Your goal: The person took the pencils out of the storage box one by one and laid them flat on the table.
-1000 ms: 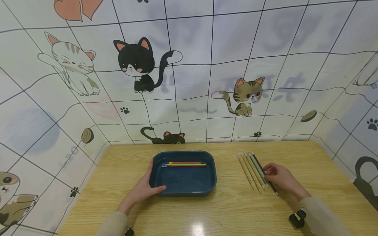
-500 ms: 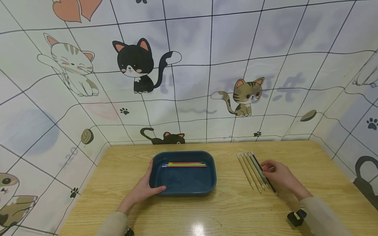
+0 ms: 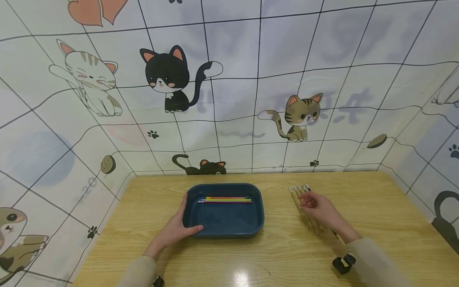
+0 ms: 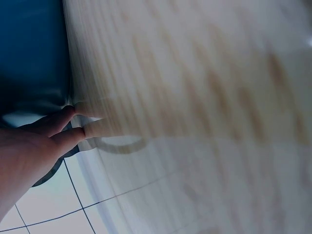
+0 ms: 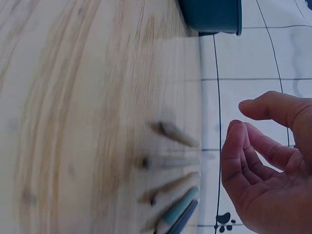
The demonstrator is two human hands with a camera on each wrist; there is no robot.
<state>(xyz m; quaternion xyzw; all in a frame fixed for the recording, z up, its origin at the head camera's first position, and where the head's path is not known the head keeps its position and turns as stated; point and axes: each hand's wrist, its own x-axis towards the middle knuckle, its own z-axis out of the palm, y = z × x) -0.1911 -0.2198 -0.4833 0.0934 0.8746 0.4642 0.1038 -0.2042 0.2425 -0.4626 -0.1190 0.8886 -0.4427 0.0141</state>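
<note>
In the head view, my left hand (image 3: 174, 231) holds the near-left corner of a dark blue tray (image 3: 223, 232), thumb at the front rim and fingers along the left side. Inside the tray lie several colored pencils (image 3: 227, 200) in a bundle. My right hand (image 3: 322, 210) hovers over a row of pencils (image 3: 300, 207) on the table, hiding part of them. In the right wrist view its thumb and fingertips stand apart with nothing between them, beside the pencils (image 5: 178, 214), where a teal one and a dark one lie together.
The wooden table (image 3: 229, 259) runs back to a wall cloth (image 3: 236, 99) printed with cats and grid lines. Similar cloth stands at both sides. A small black camera (image 3: 343, 264) sits at the right wrist.
My right hand has left the dark pencil at the row's right side and moved left over the other pencils. The left hand and the tray have stayed in place.
</note>
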